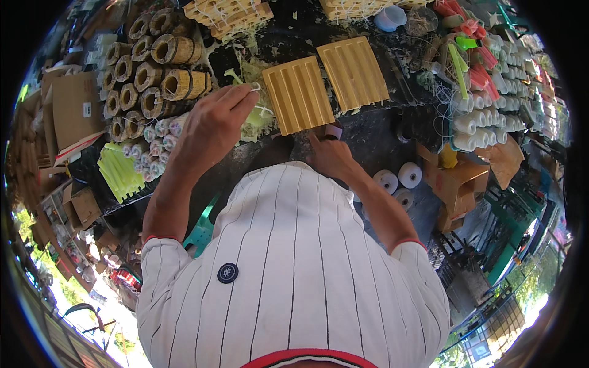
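My left hand (215, 126) is raised over the left side of the workbench, its thumb and forefinger pinched on a short white string (255, 88). My right hand (333, 153) is low at the near edge of a yellow grooved block (299, 95), with one finger reaching the block's rim. A small lilac round piece (333, 130) shows at its fingers; how the hand holds it is partly hidden. A second yellow grooved block (353, 73) lies to the right of the first. Pale green shavings (251, 130) are scattered under my left hand.
Stacked hollow bamboo-like tubes (181, 49) stand at the left, above wrapped rolls (153, 144) and lime-green sticks (119, 172). White thread cones (410, 175) sit below the bench. White cylinders (475, 122) and an open cardboard box (457, 184) are at the right. More yellow blocks (230, 18) lie at the back.
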Demonstrator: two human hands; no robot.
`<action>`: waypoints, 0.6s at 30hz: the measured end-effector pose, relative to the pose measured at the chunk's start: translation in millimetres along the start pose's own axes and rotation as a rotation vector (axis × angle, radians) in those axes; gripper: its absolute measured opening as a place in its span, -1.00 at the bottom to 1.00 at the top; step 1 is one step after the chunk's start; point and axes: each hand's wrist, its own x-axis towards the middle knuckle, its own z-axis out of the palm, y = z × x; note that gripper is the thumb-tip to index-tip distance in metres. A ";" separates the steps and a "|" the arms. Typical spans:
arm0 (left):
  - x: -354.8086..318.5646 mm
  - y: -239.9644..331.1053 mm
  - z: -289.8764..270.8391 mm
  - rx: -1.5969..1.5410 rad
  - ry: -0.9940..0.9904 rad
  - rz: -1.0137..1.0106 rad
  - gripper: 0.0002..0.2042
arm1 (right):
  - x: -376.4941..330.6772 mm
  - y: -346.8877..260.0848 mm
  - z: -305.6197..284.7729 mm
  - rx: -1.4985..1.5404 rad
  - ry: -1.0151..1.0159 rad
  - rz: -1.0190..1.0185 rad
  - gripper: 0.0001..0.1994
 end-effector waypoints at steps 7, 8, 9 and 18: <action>34.7 18.6 -19.1 -0.280 -0.047 0.146 -0.70 | -23.0 -37.2 -110.9 0.587 0.776 -0.475 -0.47; 43.2 20.6 -21.9 -0.280 -0.056 0.156 -0.70 | -15.1 -46.8 -125.6 0.648 0.756 -0.591 -0.50; 50.3 21.3 -22.4 -0.280 -0.064 0.166 -0.69 | -14.0 -46.1 -125.3 0.801 0.659 -0.641 -0.53; 81.9 -44.3 133.8 -0.375 -0.144 -0.059 -0.67 | -11.1 24.0 25.9 1.524 0.206 -0.047 -0.68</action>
